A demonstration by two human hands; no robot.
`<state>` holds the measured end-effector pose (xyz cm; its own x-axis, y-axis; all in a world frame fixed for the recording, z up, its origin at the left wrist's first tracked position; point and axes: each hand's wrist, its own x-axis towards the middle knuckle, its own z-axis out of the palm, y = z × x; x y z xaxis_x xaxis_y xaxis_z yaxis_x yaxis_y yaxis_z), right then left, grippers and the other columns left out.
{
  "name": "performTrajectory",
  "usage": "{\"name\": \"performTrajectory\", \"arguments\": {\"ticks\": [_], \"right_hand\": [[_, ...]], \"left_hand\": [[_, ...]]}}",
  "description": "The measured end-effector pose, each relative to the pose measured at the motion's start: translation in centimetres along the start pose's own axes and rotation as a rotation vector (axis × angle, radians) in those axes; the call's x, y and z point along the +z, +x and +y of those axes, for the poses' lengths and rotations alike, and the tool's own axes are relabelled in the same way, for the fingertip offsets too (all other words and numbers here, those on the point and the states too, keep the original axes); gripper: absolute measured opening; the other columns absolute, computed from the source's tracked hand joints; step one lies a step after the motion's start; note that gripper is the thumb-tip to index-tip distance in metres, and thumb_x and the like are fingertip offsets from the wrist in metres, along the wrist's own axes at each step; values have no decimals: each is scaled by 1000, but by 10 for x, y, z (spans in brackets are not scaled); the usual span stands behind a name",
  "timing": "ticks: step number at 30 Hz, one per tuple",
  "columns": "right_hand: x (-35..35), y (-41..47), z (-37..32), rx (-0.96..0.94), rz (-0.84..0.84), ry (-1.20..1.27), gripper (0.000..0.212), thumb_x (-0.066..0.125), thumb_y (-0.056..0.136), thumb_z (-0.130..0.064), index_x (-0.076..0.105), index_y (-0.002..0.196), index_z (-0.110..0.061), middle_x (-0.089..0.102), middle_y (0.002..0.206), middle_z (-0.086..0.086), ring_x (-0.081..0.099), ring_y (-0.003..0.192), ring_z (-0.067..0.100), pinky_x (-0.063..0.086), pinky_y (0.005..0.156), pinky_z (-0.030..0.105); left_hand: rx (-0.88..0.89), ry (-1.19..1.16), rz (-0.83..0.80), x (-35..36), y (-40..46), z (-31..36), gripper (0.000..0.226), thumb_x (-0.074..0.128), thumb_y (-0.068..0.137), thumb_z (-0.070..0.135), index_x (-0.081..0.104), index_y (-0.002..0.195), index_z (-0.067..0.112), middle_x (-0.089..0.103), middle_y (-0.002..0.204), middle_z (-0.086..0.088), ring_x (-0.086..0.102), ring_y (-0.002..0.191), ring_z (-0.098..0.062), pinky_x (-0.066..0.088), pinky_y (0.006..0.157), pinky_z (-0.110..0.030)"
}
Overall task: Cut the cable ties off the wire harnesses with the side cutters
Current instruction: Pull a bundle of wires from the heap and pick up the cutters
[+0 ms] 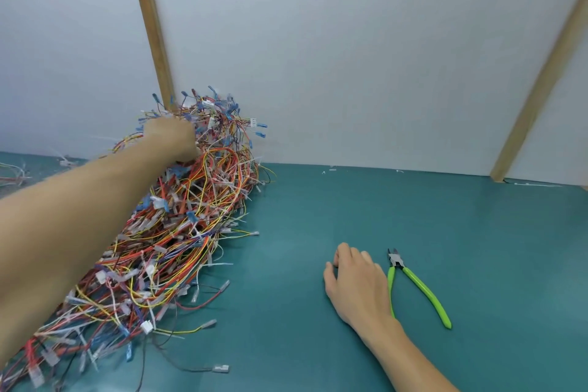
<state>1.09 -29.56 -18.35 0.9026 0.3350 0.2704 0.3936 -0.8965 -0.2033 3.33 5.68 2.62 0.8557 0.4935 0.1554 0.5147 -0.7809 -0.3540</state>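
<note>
1. Your left hand (170, 138) reaches far forward into the top of the heap of wire harnesses (165, 232); its fingers are buried among the wires, so you cannot tell whether they grip anything.
2. That heap runs from the white back wall (350, 57) down toward you, lying on the teal table (318, 312), well to the left of the side cutters (413, 280).
3. White cable ties (219, 265) stick out of the bundles along the heap's edge nearest the cutters.
4. Your right hand (356, 280) rests palm-down on the table just left of the cutters, fingers loosely curved and holding nothing.
5. The cutters lie flat, green handles spread apart and pointing toward you, the near handle touching or almost touching your right hand's outer edge.
6. Small cut scraps (331, 169) lie by the wall, beyond the cutters.
</note>
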Motion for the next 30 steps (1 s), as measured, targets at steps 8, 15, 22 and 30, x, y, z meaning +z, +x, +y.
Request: {"name": "performTrajectory", "arguments": {"ticks": [8, 15, 22, 30], "right_hand": [[1, 2, 2, -1, 6, 3, 21, 35, 103, -44, 43, 99, -25, 58, 95, -9, 52, 91, 17, 45, 80, 33], [1, 2, 1, -2, 6, 18, 20, 37, 103, -43, 44, 98, -24, 60, 97, -9, 55, 94, 19, 46, 80, 36], [-1, 2, 1, -1, 7, 25, 21, 36, 103, -42, 45, 100, -24, 60, 97, -8, 54, 94, 19, 46, 81, 36], [-2, 1, 1, -4, 8, 32, 21, 38, 103, -42, 46, 99, -23, 60, 96, -8, 54, 92, 18, 47, 81, 35]], "left_hand": [[-26, -525, 563, -30, -5, 7, 27, 51, 101, 26, 66, 89, 7, 69, 83, -18, 64, 78, -39, 49, 78, -43], [276, 42, 412, -4, -50, 57, 63, 62, 88, 38, 40, 139, 10, 48, 137, -16, 49, 124, -34, 44, 104, -50], [477, 325, -30, 61, -104, 89, 62, 53, 82, 79, 64, 91, 19, 63, 83, 4, 64, 75, -18, 36, 58, -28], [203, 112, 325, 26, -73, 66, 46, 61, 92, 37, 45, 125, 9, 59, 117, -9, 61, 102, -25, 51, 74, -35]]}}
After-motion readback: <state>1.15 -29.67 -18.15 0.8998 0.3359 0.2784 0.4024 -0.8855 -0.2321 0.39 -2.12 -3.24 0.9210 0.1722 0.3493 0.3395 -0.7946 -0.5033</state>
